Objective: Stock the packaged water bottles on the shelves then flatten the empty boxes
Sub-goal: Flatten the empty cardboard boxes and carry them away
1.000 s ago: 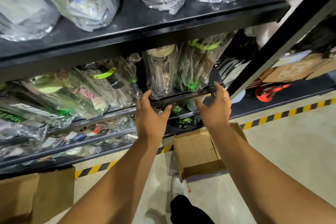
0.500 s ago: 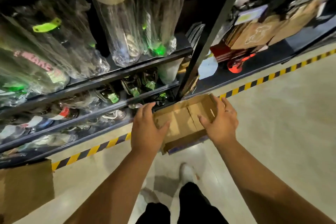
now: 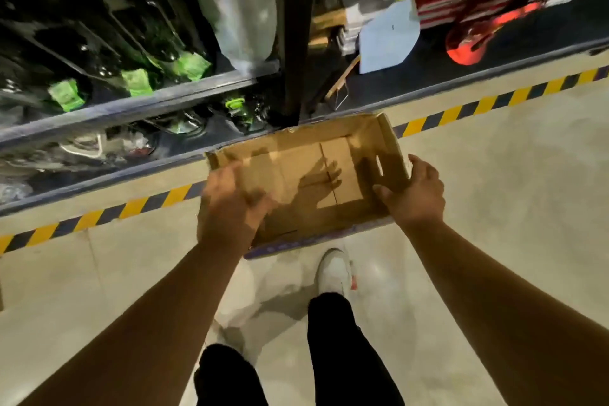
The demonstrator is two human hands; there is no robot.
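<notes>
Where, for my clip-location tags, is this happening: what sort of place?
Probably a warehouse or stockroom: metal shelving packed with wrapped bottles, yellow-and-black hazard tape along the concrete floor, and an empty cardboard box.
</notes>
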